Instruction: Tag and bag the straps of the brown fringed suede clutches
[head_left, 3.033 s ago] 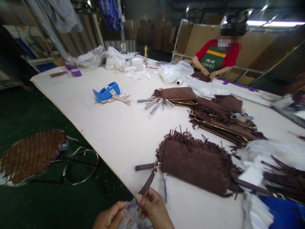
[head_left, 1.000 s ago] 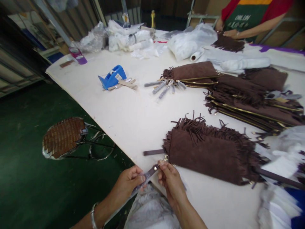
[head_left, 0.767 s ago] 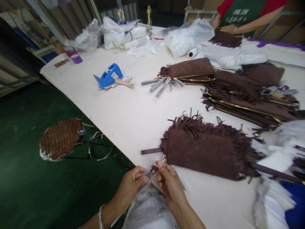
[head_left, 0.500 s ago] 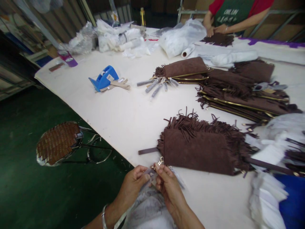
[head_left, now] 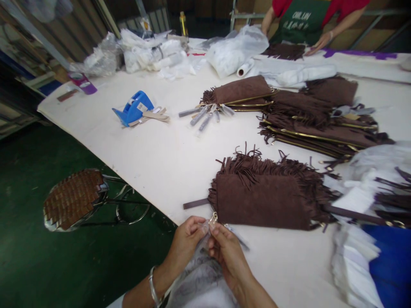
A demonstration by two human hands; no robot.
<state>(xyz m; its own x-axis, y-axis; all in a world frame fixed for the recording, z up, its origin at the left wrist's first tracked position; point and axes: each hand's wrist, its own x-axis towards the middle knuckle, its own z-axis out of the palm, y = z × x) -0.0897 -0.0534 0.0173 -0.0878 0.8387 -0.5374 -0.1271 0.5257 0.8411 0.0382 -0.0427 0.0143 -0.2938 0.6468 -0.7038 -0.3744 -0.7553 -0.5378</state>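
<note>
While the fringed brown bag [head_left: 257,201] lies flat beside the near edge of the table [head_left: 154,162], the right hand [head_left: 229,248] pinches the gold clasp [head_left: 213,217] at its corner and the left hand [head_left: 186,241] pinches clear plastic [head_left: 203,229], though the fingers partly hide both grips. Probably light, soft and floppy, the bag is best held by its smooth panel, since the fringe could tangle. More bags [head_left: 308,124] lie between it and the far edge; a blue tape dispenser [head_left: 135,109] sits nearer the left edge.

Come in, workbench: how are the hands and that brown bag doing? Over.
Left hand pinching clear plastic; right hand pinched at the gold clip. Brown fringed bag lying on the table. White plastic crowding bag's right end.
</note>
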